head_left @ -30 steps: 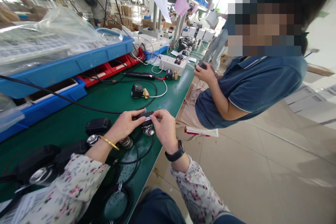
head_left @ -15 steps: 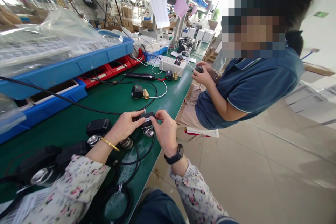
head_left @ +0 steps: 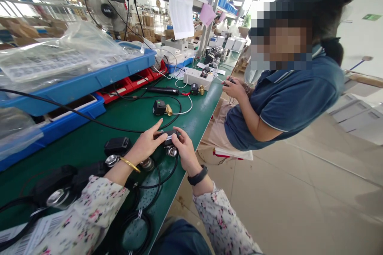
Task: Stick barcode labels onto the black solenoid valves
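Observation:
Both my hands meet on a small black valve unit (head_left: 170, 139) with a shiny metal fitting (head_left: 172, 152) under it, near the front edge of the green bench (head_left: 89, 137). My left hand (head_left: 148, 143) grips its left side, index finger stretched out along the top. My right hand (head_left: 184, 149) pinches its right side with curled fingers. A black cable (head_left: 163, 177) trails from the unit toward me.
More black valve units (head_left: 117, 146) and coiled cables lie left of my hands. A brass-ended unit (head_left: 160, 108) sits farther back. Blue bins (head_left: 80, 79) and red trays (head_left: 128, 83) line the left. A seated person in a blue shirt (head_left: 284, 99) works at the right.
My view shifted slightly. My left index finger has straightened out over the unit, and my right hand has slid lower on its right side. The unit stays in place.

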Motion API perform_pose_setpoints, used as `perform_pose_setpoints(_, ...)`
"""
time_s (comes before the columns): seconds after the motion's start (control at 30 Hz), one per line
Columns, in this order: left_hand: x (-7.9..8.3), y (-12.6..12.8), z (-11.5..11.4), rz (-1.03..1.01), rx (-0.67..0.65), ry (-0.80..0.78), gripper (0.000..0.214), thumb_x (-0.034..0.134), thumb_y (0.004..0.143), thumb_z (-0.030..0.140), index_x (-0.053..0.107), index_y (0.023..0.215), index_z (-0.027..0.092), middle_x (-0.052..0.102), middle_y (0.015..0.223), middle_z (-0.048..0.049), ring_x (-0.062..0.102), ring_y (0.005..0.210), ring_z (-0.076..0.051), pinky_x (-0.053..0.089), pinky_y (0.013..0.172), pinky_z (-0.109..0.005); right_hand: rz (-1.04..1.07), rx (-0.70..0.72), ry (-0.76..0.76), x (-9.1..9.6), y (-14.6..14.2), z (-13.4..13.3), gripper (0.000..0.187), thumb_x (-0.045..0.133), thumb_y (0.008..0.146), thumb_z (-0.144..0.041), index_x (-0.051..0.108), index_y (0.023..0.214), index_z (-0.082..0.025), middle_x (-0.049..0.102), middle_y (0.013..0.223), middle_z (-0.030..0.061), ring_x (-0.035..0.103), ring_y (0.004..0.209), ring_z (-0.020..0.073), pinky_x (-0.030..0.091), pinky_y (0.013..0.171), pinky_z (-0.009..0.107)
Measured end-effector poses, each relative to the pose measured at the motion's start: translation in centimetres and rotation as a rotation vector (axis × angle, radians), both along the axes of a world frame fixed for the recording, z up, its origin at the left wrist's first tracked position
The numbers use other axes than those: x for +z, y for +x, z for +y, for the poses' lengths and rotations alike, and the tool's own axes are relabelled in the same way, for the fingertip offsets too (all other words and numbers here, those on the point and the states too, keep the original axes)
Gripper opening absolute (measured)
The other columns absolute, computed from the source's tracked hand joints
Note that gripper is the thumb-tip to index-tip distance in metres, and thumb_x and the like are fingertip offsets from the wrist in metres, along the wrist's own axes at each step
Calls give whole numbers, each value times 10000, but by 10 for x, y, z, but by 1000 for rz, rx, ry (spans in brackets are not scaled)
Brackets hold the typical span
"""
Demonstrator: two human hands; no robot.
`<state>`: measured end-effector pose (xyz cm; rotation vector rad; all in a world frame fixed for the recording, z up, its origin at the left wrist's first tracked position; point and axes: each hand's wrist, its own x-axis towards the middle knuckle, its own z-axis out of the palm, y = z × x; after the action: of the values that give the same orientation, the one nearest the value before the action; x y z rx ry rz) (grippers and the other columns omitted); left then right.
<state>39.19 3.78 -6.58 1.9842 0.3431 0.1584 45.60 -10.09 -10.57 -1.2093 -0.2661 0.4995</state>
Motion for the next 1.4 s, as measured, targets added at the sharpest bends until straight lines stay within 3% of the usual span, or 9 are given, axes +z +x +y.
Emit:
perform_pose_setpoints(0.13, 5, -2, 0, 27, -40, -51, 849, 517, 810, 541, 124, 1458, 158, 662, 1044, -66, 608, 1005, -216, 434, 912, -361, 65, -22, 28, -4, 3, 2, 468, 630, 746, -533, 609, 1064, -191, 637, 841, 16, 589, 715, 145, 466, 617, 238)
perform_pose_setpoints(0.3, 9, -3, -6, 70, 25, 124, 933, 616, 749, 482, 109, 1463, 162, 633, 1118, -122, 598, 1045, -240, 416, 922, -361, 90, -65, 32, -4, 5, 3, 461, 696, 696, -491, 631, 1035, -186, 627, 750, 2, 569, 646, 137, 450, 573, 236)
perform_pose_setpoints(0.67, 6, -1, -16, 88, 109, 320, 883, 518, 802, 492, 63, 1466, 130, 645, 1121, -136, 632, 948, -262, 433, 875, -381, 73, -104, 64, -4, 2, 10, 493, 685, 706, -452, 641, 1111, -174, 651, 1021, 37, 580, 910, 183, 470, 815, 289)
perform_pose_setpoints(1.07, 0, -1, -15, 38, 128, 307, 778, 442, 850, 478, 89, 1467, 161, 675, 1024, -83, 592, 992, -242, 410, 885, -364, -70, -53, 24, 0, -6, 5, 466, 638, 774, -419, 596, 1192, -217, 621, 1129, 26, 551, 1019, 192, 444, 894, 297)
perform_pose_setpoints(1.27, 7, -4, -14, 17, 60, 253, 707, 289, 903, 472, 32, 1464, 126, 661, 970, -51, 568, 1017, -226, 343, 968, -390, 166, 2, 154, 5, -3, 2, 556, 486, 820, -609, 597, 1179, -199, 641, 998, 35, 584, 886, 174, 483, 794, 291)
perform_pose_setpoints(1.4, 9, -2, -15, 19, 94, 199, 714, 317, 900, 477, 46, 1463, 130, 654, 895, -31, 590, 931, -211, 383, 926, -383, 39, -2, 76, 0, -3, 3, 536, 635, 757, -499, 575, 1203, -209, 632, 1058, 27, 579, 928, 169, 467, 839, 281)
